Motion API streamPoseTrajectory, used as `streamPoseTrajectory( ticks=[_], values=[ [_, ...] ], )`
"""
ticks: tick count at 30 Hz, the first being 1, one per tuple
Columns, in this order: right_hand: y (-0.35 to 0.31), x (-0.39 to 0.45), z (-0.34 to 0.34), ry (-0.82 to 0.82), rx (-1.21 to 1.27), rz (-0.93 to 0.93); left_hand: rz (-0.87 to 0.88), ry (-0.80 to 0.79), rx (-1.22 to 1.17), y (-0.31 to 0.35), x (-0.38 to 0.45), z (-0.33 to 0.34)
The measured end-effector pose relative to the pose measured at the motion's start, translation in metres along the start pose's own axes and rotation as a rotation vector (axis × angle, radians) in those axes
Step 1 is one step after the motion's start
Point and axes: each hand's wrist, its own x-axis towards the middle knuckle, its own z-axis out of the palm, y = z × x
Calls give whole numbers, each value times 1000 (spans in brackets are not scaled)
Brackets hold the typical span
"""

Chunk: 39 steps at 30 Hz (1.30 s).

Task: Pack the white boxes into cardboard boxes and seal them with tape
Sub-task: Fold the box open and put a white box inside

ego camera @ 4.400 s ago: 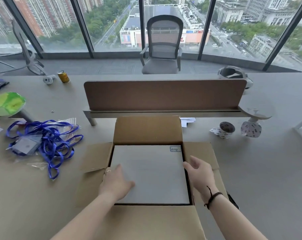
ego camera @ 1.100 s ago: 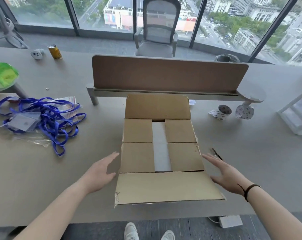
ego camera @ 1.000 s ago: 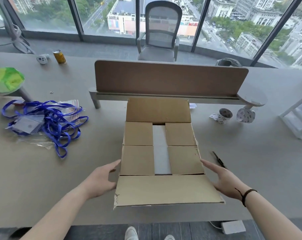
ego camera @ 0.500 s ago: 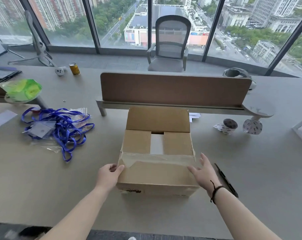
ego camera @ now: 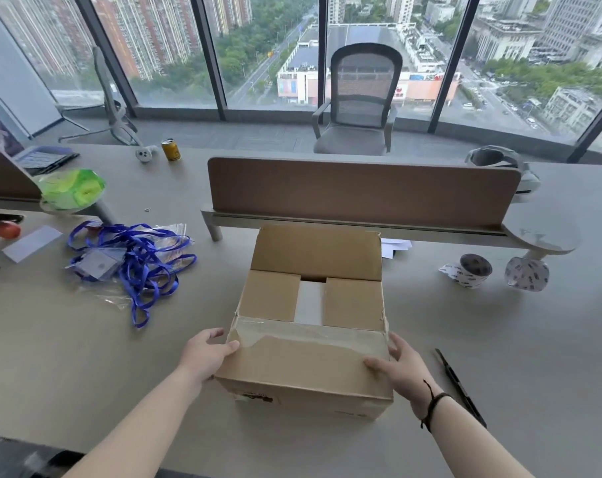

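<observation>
A: Head view: where is the cardboard box [ego camera: 308, 343]?

B: Between the two hands, on the grey table [ego camera: 499, 339]. The left hand [ego camera: 206, 355] grips the near left corner, fingers curled on the side, thumb on the folded-down near flap. The right hand [ego camera: 401, 365] clasps the near right corner, fingers spread flat along the side, thumb on the flap.

A: And the white box [ego camera: 309, 301]?

B: Inside, showing as a pale strip between the two closed side flaps, beyond both hands. The far flap stands upright.

A: Anything else nearby?

B: A black pen-like tool [ego camera: 460, 386] just right of the right hand, two tape rolls [ego camera: 472, 270] farther beyond it, blue lanyards [ego camera: 137, 263] beyond the left hand.
</observation>
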Motion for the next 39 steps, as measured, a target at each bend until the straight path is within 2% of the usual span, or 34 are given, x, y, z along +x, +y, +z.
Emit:
streamPoseTrajectory(
  ticks=[3,6,8,10,13,18,22,24,26,30,32,35,39],
  values=[
    [-21,16,-7,42,-75,44,70,-38,0,15,13,6],
    [-53,38,-12,109,-106,10,195,-97,10,50,25,19],
    [-75,55,-13,143,-108,-10,211,-150,-23,78,38,30],
    [-94,70,-12,162,-81,-16,185,-228,-48,103,53,37],
    [-112,89,-10,185,-26,26,126,-333,-210,125,76,49],
    [-105,96,-8,169,231,84,127,-231,-416,126,93,49],
    [-85,88,-14,192,282,96,67,-319,-513,103,97,39],
    [-73,79,-12,156,204,108,147,-351,-444,89,94,37],
    [-60,72,-9,112,103,73,327,-386,-317,70,89,29],
    [-43,62,7,83,-70,-37,460,-402,-8,46,85,28],
    [-36,59,15,133,-101,-79,494,-381,52,42,80,27],
    [-29,60,18,187,-114,-102,481,-377,-2,40,83,25],
    [-29,61,18,191,-136,-94,464,-420,23,43,82,24]
  ],
)
